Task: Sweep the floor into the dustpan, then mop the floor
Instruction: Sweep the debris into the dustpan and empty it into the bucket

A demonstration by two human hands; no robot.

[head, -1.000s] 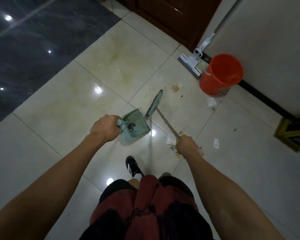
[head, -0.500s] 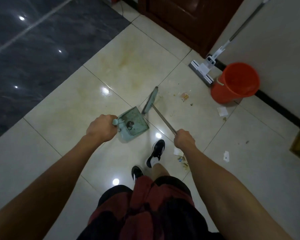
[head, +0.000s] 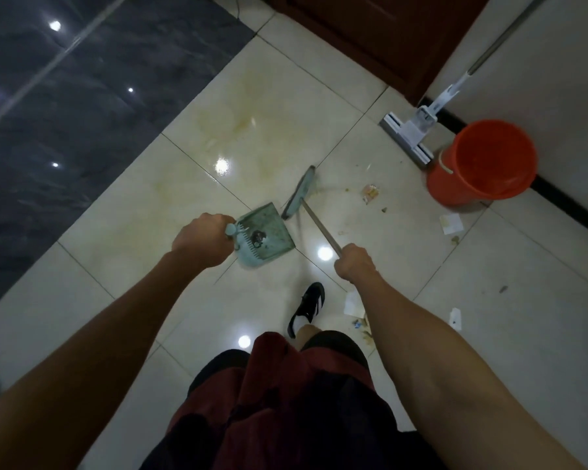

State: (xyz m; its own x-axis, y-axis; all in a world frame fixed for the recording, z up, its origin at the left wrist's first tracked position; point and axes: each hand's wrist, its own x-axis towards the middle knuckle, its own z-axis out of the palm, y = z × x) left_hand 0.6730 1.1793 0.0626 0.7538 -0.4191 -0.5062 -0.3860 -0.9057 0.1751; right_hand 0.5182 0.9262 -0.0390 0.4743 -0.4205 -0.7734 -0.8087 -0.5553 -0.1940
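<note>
Head view: vs 1 s ago the person has stepped fwd. The bucket (head: 482, 162) and mop (head: 408, 134) now sit larger and lower at 2 o'clock, and one shoe (head: 307, 307) has come ahead of the shorts. The broom (head: 299, 193) head has swung out from the dustpan (head: 264, 235) lip toward 1 o'clock, blurred at the bristles, so prob. mid-stroke, reaching for the next scraps.

Left hand (head: 201, 239) grips the dustpan handle, fist closed round it. Right hand (head: 355, 262) is closed round the broom stick. The pan sits at centre, mouth toward 1 o'clock, w/ a small dark clump inside. So sweeping is only part done.

Still loose: a wrapper (head: 370, 192) and crumbs at 1–2 o'clock beyond the broom head, a paper scrap (head: 451, 223) at 3, more bits (head: 355, 305) at 5 behind the right forearm. The mop is untouched, so mopping has not begun.

Room: open pale tile from 9 to 12 o'clock. Wall, black skirting and bucket close off 2–3 o'clock; door (head: 370, 35) at 12–1. Dark tile (head: 82, 113) starts at 10–11. A long stroke toward 2 could knock the bucket, I'd judge.
</note>
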